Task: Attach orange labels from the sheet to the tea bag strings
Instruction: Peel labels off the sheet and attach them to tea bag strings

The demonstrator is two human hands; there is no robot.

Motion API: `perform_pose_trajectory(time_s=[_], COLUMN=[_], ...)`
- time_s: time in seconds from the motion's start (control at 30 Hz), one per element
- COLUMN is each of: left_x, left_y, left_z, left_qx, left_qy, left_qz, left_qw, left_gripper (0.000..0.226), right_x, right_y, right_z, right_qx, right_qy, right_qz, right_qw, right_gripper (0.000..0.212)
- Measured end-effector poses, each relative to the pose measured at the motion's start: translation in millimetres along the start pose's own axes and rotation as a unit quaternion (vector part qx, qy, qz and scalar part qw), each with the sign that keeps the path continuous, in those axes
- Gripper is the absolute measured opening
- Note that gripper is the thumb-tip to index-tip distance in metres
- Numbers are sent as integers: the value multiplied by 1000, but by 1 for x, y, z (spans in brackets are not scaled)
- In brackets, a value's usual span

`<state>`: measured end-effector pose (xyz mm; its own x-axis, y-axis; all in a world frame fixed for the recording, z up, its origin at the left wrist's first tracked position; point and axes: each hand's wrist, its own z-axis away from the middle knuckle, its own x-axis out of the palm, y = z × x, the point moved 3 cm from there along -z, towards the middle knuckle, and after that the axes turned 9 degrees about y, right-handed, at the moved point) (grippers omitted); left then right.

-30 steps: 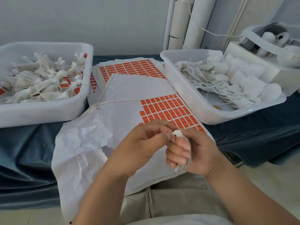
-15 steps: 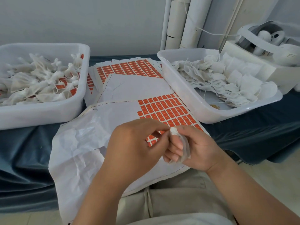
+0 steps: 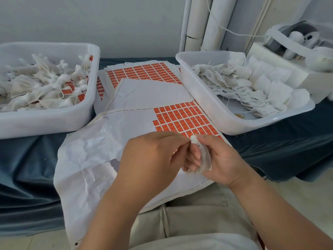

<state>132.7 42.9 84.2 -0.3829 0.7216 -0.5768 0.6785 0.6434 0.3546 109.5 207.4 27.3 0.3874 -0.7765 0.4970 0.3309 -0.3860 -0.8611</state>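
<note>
A white tea bag [image 3: 202,156] is held in my right hand [image 3: 218,159], folded between fingers and palm just above the near edge of the label sheet. My left hand [image 3: 153,157] is beside it, thumb and forefinger pinched at the bag's top end; whether they hold the string or a label is hidden. The label sheet [image 3: 182,120] lies under both hands, with a block of orange labels at its far right and bare white backing on the left.
A white tub [image 3: 48,120] at left holds tea bags with orange labels. A white tub [image 3: 225,120] at right holds plain tea bags. More label sheets [image 3: 144,73] lie between them. White tubes and a white box stand behind.
Both hands stay together over the sheet. My left fingers have shifted slightly along the top of the tea bag; the bag stays in my right hand.
</note>
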Motion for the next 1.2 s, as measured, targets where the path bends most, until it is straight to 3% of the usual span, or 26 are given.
perform_pose_trajectory(time_s=[0.13,0.2,0.27,0.33,0.4,0.6,0.73,0.83,0.97,1.2], left_x=[1,-1,-2,-2,3,16,24,26,30,32], left_y=[-3,-7,-11,-16,-23,-40,-38,-39,-37,-34], left_z=[1,1,1,2,4,8,11,11,12,12], left_qx=[-46,-88,-145,-203,-236,-305,-405,-448,-444,-394], left_qy=[28,22,-9,-43,-60,-48,-33,-14,-9,12], left_qz=[-26,-36,1,82,144,217,361,407,394,390], left_qw=[998,995,989,975,959,926,839,796,805,832], left_gripper=[19,18,25,31,19,14,20,22,20,20], right_x=[-7,-17,-20,-11,-4,-1,5,10,12,11], right_y=[4,7,10,11,9,10,7,4,0,-5], right_z=[-2,-2,-2,-5,-6,-5,-2,-3,-2,1], right_qx=[-33,-84,-100,-96,-88,-68,-60,-88,-113,-56], right_qy=[80,186,232,229,222,175,117,144,162,119], right_qz=[53,182,191,120,82,99,113,92,76,82], right_qw=[995,962,948,961,968,977,985,981,977,988], right_gripper=[31,25,30,32,31,31,30,33,20,13])
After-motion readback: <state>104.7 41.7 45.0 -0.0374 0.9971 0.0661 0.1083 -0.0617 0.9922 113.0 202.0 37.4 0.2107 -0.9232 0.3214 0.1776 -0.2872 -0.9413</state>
